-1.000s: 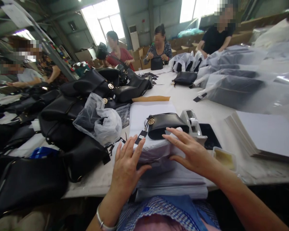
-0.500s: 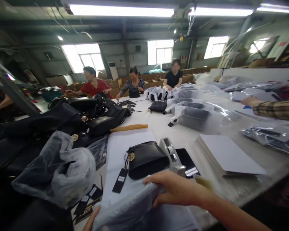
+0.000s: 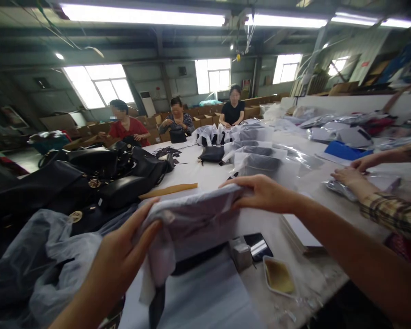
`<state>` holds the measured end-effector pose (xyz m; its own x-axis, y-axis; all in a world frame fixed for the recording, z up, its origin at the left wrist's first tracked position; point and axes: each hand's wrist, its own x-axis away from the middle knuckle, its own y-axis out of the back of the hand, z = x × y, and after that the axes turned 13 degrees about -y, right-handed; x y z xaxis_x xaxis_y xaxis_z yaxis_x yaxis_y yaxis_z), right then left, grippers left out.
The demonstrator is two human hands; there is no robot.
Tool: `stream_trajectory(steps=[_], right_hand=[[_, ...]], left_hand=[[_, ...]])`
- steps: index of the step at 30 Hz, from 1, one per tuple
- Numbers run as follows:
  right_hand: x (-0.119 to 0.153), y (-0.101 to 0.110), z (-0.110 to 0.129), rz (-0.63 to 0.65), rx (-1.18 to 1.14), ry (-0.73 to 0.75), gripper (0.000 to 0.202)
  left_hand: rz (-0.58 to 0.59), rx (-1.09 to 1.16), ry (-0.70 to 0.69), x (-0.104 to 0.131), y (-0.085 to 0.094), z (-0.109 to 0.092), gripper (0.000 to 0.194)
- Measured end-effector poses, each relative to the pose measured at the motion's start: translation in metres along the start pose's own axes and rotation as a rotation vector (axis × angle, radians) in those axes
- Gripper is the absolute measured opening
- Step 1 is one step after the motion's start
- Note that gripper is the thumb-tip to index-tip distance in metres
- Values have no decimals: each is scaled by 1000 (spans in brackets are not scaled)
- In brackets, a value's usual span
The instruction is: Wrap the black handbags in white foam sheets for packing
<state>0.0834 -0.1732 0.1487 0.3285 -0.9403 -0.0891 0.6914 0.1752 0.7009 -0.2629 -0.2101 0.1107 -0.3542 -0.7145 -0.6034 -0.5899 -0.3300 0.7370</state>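
Observation:
A package in a translucent white plastic bag (image 3: 198,219) is held up in front of me between both hands. My left hand (image 3: 133,242) grips its left end, thumb and fingers closed on the wrapping. At the right end, my right hand (image 3: 256,194) pinches the upper corner. What is inside is blurred by the plastic. Below it a dark edge of a black handbag (image 3: 200,261) shows, mostly hidden, on white paper sheets (image 3: 205,297). A dark strap or tag hangs under the left end. Beside the handbag stands a grey tape dispenser (image 3: 240,253).
Black handbags (image 3: 116,167) are heaped at left, with a crumpled clear plastic bag (image 3: 51,269) before them. A phone (image 3: 260,246), a small tray (image 3: 279,274) and stacked white boards (image 3: 303,233) lie right. A co-worker's hands (image 3: 354,176) reach in; three people work across the table.
Both hands have raised the plastic-wrapped package from the near table, now in front of the black handbag. The view has turned right. The co-worker's hands at right have come nearer.

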Motion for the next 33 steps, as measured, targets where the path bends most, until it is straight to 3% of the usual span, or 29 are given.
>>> stream_trajectory(steps=[2,5,9,11,14,16,18,20,22,24,25,27,30,33], right_hand=[[-18,35,-29,-133,76,-26,47],[-43,82,-88,-275,154,-100,51],[-62,126,-177,-339,179,-219,55],[-63,136,-217,-339,174,-280,56],[-63,137,-266,-337,214,-374,54],[-61,132,-290,-329,254,-433,52],[-58,125,-309,-322,285,-488,50],[-51,120,-320,-333,308,-534,50],[-41,116,-323,-364,333,-567,58],[-30,111,-313,-435,384,-558,70],[-25,106,-303,-545,479,-484,72],[-15,89,-271,-665,609,-370,72],[-1,46,-205,-486,493,-301,50],[-5,-11,-146,-184,332,-140,40]], left_hand=[[9,199,-76,-68,-34,0,53],[19,397,-172,-157,-105,6,49],[101,526,-192,-236,-210,6,44],[134,558,-196,-256,-259,1,43],[226,579,-174,-265,-321,-7,44],[306,573,-150,-261,-350,-9,51],[371,564,-134,-254,-364,-7,61],[405,556,-129,-246,-362,1,66],[425,548,-125,-236,-342,16,64],[460,543,-116,-221,-309,36,58],[481,543,-108,-211,-288,47,54],[502,523,-91,-183,-241,67,49],[476,422,-35,-120,-171,86,51],[432,309,170,-45,-121,97,56]])
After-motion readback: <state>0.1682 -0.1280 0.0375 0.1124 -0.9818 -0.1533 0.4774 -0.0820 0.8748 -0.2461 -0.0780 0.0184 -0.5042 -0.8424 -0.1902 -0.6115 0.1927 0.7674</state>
